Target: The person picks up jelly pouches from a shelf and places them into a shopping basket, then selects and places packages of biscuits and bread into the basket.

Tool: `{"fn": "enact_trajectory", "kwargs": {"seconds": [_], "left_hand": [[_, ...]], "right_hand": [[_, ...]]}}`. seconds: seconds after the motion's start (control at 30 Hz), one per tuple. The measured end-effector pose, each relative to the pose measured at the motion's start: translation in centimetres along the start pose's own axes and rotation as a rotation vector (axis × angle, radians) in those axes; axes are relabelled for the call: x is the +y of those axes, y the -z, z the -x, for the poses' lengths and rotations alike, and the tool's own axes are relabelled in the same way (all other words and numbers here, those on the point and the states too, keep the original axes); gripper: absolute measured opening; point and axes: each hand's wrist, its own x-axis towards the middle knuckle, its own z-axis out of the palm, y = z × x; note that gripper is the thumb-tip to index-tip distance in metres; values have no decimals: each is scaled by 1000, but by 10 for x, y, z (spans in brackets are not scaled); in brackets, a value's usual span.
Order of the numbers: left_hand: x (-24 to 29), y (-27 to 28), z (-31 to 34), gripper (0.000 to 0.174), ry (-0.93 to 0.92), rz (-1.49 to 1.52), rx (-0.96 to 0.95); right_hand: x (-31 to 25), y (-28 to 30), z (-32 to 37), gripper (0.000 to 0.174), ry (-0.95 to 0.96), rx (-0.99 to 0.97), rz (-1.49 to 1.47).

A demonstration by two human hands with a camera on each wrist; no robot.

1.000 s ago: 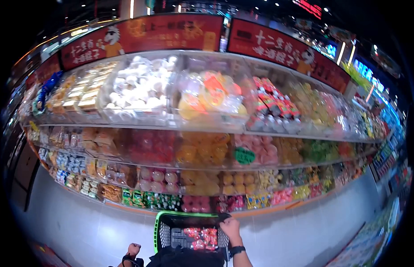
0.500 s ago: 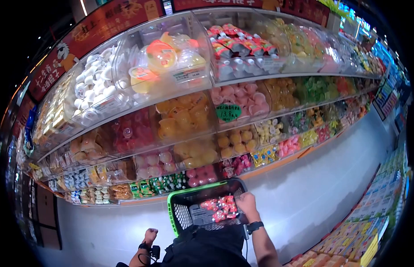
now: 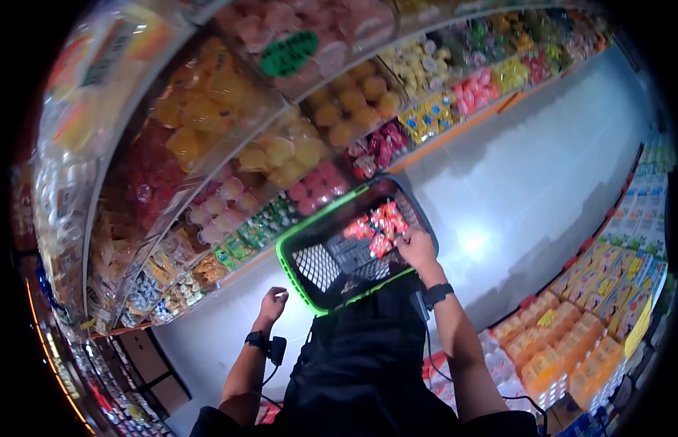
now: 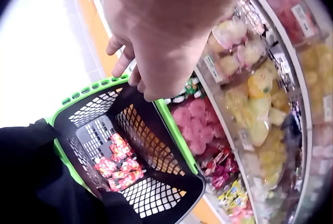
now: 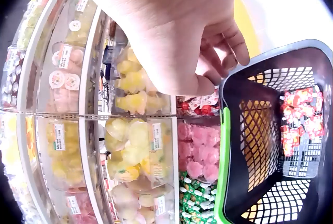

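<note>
A black shopping basket (image 3: pixel 332 211) with bright green edging sits in front of my dark clothing, close to the lowest shelf. Several red-and-white wrapped packets (image 3: pixel 383 227) lie together inside it on the grey mesh bottom. My right hand (image 3: pixel 419 255) overlaps the basket's right side in the head view. The right wrist view shows that hand (image 5: pixel 177 47) with loosely bent fingers beside the dark rim, nothing between them. To the left of the basket hangs my left hand (image 3: pixel 272 304), empty, its fingers (image 4: pixel 124 62) loosely bent above the green rim in the left wrist view.
Tiered shelves of packed sweets and jellies (image 3: pixel 277 153) curve along the front and left, with a green price sign (image 3: pixel 289 54). Pale floor (image 3: pixel 499 175) runs to the right. Cartons (image 3: pixel 608 284) and orange packs (image 3: pixel 561 357) are stacked at lower right.
The head view has tilted down and turned, so the shelves slide up and left while the basket and both hands appear higher. The packets stay in the basket.
</note>
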Motion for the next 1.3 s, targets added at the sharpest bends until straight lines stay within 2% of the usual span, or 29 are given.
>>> {"fn": "enact_trajectory", "kwargs": {"seconds": [0.07,0.13,0.17,0.27,0.3,0.33,0.37,0.4,0.43,0.5,0.53,0.6,0.63,0.67,0.7,0.73,0.8,0.83,0.87,0.97,1.0,1.03,1.07,1.1,1.17,1.2,1.23,1.27,1.3], "left_hand": [[42,-9,1,31,27,-71,-91],[63,-33,-12,28,-2,-21,-151],[69,-45,-21,27,-11,4,-180],[66,-96,-75,24,-224,-200,-337],[71,-123,-95,25,128,-11,-393],[81,-143,-112,26,-113,-164,-364],[67,-172,-138,27,-248,-102,-355],[75,-192,-160,27,-198,-165,-403],[84,-216,-183,28,18,-151,-485],[-8,-278,-258,31,-198,-134,-409],[-32,-302,-289,32,-277,-258,-323],[-45,-334,-331,36,-143,-226,-274],[-24,-336,-340,39,-61,-273,-266],[-34,-346,-347,44,-93,-278,-245],[-41,-355,-357,48,-134,-283,-221],[-46,-363,-367,53,-179,-289,-195],[-51,-373,-390,63,-280,-306,-134],[-61,-377,-397,68,-392,-297,-102],[-71,-383,-403,75,-371,-375,-78],[-94,-400,-422,87,-283,-390,31],[-91,-401,-425,89,-152,-341,-25],[-95,-405,-431,89,-159,-350,-17],[-101,-409,-435,90,-165,-360,-12],[-104,-411,-438,89,-203,-439,23],[-96,-411,-440,79,-167,-480,33],[-88,-409,-440,75,-139,-511,27],[-90,-409,-442,67,-99,-407,26],[-118,-421,-457,64,-127,-310,112],[-107,-414,-455,64,-96,-317,57]], "right_hand": [[32,-29,-9,16,-53,-65,-5],[52,-49,-14,14,-19,12,-75],[68,-66,-22,14,-86,-26,-196],[113,-114,-51,21,-312,-74,-243],[132,-134,-60,23,-377,-81,-197],[150,-156,-73,25,-434,-87,-148],[169,-179,-84,26,-468,-82,-161],[191,-201,-93,28,-507,-76,-168],[209,-217,-102,29,-574,-98,-132],[239,-251,-125,32,-638,-165,-70],[253,-268,-137,33,-637,-201,-43],[271,-289,-157,32,-695,-313,-76],[271,-297,-163,32,-769,-327,-71],[273,-308,-173,31,-831,-328,-69],[294,-334,-179,31,-723,-282,26],[298,-343,-182,32,-699,-303,47],[322,-371,-188,38,-534,-313,99],[332,-379,-191,41,-449,-349,58],[338,-391,-193,44,-539,-400,-31],[349,-425,-196,53,-331,-388,-135],[349,-434,-195,57,-258,-380,-160],[343,-436,-194,67,-260,-448,-112],[336,-439,-200,78,-338,-617,-30],[333,-447,-195,83,-368,-587,-21],[333,-466,-184,96,-423,-554,6],[325,-467,-186,90,-507,-566,29],[323,-472,-186,90,-511,-552,97],[322,-476,-186,90,-515,-538,165],[315,-469,-185,84,-486,-544,181]]}}
